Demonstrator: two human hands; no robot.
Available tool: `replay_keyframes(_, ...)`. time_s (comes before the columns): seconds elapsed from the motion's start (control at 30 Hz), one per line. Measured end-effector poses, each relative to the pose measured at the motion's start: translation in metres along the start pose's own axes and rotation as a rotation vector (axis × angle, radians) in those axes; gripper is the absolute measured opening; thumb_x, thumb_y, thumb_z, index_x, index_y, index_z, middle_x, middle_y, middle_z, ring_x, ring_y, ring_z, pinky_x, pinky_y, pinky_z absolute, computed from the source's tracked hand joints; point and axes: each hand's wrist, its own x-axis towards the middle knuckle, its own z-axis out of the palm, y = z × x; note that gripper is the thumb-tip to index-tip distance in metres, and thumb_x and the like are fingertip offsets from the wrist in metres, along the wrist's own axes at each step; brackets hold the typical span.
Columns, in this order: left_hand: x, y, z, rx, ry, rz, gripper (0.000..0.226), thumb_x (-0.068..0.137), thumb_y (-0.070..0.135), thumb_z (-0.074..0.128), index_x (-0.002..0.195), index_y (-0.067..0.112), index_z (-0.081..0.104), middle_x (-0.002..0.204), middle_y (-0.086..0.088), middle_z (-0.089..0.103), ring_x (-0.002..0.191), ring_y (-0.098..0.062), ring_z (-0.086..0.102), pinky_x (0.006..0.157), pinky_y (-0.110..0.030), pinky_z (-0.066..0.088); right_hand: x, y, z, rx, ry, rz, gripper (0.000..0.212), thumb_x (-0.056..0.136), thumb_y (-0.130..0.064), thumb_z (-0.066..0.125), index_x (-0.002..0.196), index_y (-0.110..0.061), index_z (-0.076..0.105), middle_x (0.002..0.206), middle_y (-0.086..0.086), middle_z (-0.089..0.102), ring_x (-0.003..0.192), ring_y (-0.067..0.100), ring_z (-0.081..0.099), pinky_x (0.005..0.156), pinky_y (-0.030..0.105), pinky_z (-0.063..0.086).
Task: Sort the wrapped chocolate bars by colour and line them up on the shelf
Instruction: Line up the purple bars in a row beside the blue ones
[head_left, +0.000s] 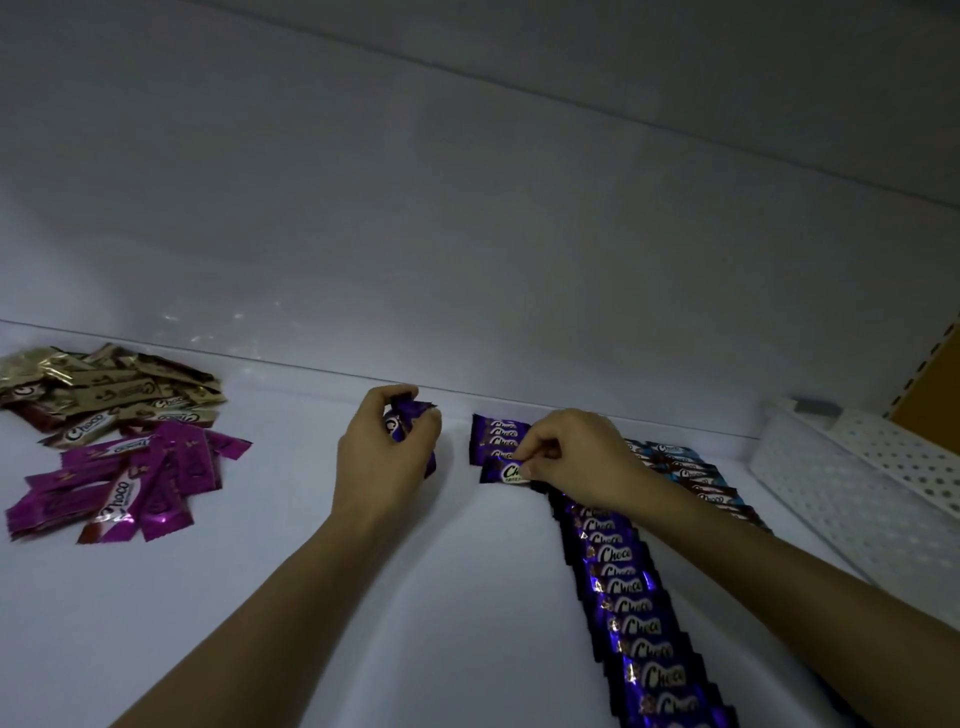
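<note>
pinching a purple bar (506, 473) at the far end of the purple row (634, 603) on the shelf (441, 597), the right hand (566, 457) risks knocking the overlapped row askew, while the left hand (387, 452), curled round spare bars (400, 423), may drop one.

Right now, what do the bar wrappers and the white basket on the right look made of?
Purple bars: thin glossy film, probably metallised plastic; they glint and have crimped, saw-toothed ends. Gold bars: the same, shinier and crinkled. White basket: rigid, matte, with rows of punched holes; plastic or painted metal, cannot tell.
</note>
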Motion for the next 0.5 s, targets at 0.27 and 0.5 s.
replay_keyframes(0.27,-0.001,-0.001,0.000,0.011,-0.026,0.028,0.020,0.090,0.023,0.063,0.108,0.025,0.055,0.080,0.015,0.056,0.051,0.011,0.054,0.049,-0.026,0.046,0.018,0.000,0.011,0.035,0.026,0.000,0.011,0.079,-0.023,0.075,0.090,-0.025,0.075,0.066,-0.021,0.052,0.064,-0.007,0.048,0.076,0.017,0.034)
replay_keyframes(0.5,-0.001,-0.002,0.001,0.033,-0.089,0.026,0.033,0.087,0.021,0.067,0.115,0.029,0.051,0.083,0.014,0.056,0.048,0.007,0.056,0.038,-0.016,0.045,0.021,0.000,0.011,-0.072,0.023,-0.028,0.022,0.081,-0.026,0.071,0.102,-0.023,0.067,0.087,-0.011,0.055,0.086,0.008,0.052,0.083,0.025,0.038)
